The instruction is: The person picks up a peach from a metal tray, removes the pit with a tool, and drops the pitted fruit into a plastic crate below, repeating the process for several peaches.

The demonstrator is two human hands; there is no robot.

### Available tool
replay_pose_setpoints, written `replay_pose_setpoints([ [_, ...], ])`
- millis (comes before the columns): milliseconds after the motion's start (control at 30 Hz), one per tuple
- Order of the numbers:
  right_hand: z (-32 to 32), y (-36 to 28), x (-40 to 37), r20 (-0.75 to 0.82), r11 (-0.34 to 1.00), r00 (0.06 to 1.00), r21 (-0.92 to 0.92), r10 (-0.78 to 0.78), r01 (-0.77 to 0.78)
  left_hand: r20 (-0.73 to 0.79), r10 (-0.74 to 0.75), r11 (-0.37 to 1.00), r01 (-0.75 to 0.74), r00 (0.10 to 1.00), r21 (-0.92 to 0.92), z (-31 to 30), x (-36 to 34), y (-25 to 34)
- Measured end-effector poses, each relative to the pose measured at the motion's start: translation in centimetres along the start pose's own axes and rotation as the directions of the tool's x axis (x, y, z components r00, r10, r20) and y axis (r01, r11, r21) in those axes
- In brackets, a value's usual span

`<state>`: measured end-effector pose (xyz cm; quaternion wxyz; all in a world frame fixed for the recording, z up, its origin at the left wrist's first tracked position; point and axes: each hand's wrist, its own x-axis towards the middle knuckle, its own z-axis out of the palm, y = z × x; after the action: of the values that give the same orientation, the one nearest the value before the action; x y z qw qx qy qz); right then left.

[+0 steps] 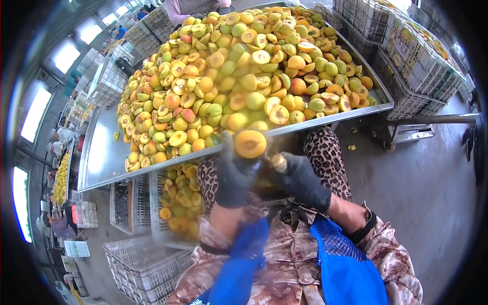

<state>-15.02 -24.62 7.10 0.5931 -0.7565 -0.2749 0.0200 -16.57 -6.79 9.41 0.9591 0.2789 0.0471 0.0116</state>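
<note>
My left hand, in a dark glove, grips a yellow peach half whose cut face with its brownish hollow is turned towards me. Beside it, my right hand, gloved too, is closed around a pale, round-ended object; the rest of that object is hidden or blurred. Both hands are over my lap, just below the near edge of a metal table. A big heap of whole and cut peaches covers much of the table.
Below the table at left, a crate holds more peaches. A stack of white crates stands by my left side. Full crates are piled at the right. Across the table is another person in a pink sleeve.
</note>
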Motion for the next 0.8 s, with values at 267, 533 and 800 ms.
replay_pose_setpoints([
  [267,-0.8,0.8,0.2,-0.011,0.992,0.993,0.041,0.119,-0.118,0.239,0.232,0.477,-0.324,0.943,0.817,1.7,-2.2,-1.2],
  [533,-1.1,-0.4,-0.2,0.038,0.988,0.992,0.09,0.124,-0.127,0.348,0.337,0.202,-0.428,0.875,0.881,-0.5,-0.6,-2.8],
  [800,0.5,-1.5,0.1,0.089,0.952,0.976,0.22,0.2,-0.215,0.107,0.454,0.688,-0.424,0.885,0.589,1.9,-0.6,-3.7],
])
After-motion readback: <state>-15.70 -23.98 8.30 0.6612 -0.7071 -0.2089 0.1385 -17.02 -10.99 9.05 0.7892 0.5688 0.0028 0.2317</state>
